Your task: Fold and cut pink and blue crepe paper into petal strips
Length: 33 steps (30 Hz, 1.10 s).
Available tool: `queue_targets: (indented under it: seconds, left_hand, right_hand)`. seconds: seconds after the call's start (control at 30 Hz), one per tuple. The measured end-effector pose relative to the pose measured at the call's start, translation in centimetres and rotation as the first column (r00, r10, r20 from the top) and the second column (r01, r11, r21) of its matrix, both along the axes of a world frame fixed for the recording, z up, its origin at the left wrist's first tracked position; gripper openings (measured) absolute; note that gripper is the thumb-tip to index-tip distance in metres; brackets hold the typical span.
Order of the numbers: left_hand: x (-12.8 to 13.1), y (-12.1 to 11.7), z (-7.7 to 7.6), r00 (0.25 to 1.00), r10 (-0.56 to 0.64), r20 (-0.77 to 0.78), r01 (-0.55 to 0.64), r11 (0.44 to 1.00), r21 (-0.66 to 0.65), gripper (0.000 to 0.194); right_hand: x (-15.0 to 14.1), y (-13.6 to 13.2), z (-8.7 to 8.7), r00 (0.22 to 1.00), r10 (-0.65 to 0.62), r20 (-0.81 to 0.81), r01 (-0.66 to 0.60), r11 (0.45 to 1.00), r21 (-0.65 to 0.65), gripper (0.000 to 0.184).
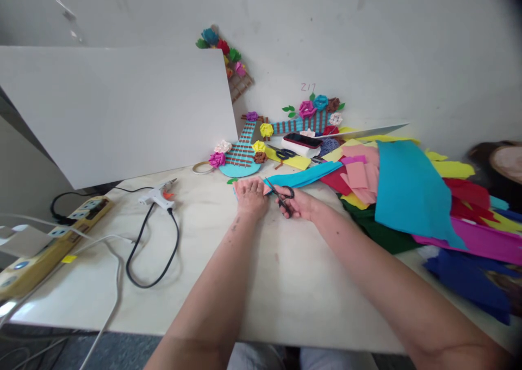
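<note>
My right hand [297, 202] has its fingers through the handles of a pair of dark scissors [279, 195]. The blades point up and left, toward the edge of a strip of blue crepe paper [304, 177]. Beside them, my left hand [252, 196] lies flat, fingers stretched out, pressing a piece of salmon-pink crepe paper [240, 184] to the table. The blue strip runs from near this hand toward the paper pile at the right. How much paper lies under the palm is hidden.
A glue gun [157, 196] with a looped cable and a yellow power strip [77, 223] are at left. Blue guitar-shaped crafts with paper flowers [244, 149] stand behind my hands. A phone [302, 140], second scissors [285, 153] and piled crepe paper [411, 190] extend rightward. A white board [122, 114] leans at the back.
</note>
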<state>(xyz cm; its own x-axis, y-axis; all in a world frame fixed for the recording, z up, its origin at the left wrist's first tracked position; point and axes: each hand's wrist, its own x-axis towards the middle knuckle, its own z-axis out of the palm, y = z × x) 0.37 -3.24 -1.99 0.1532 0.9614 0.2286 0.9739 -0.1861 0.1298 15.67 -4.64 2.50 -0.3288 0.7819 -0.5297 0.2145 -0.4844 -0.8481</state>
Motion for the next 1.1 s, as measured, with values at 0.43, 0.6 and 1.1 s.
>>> queue_targets:
  seconds: [0.43, 0.6, 1.1]
  left_hand:
    - [0.1, -0.1, 0.2, 1.0, 0.007, 0.002, -0.007, 1.0, 0.006, 0.051]
    - [0.1, -0.1, 0.1, 1.0, 0.005, -0.002, -0.005, 1.0, 0.001, 0.051]
    - [0.1, -0.3, 0.2, 1.0, 0.003, 0.0, -0.003, 1.0, 0.007, 0.052]
  right_hand:
    - [-0.6, 0.4, 0.2, 0.998, 0.01, 0.055, -0.013, 0.998, 0.053, 0.042]
    - [-0.8, 0.4, -0.2, 0.997, -0.02, 0.071, 0.013, 0.994, 0.105, 0.043]
    - [-1.5, -0.6, 0.0, 0.992, -0.124, -0.002, 0.121, 0.972, 0.201, 0.035]
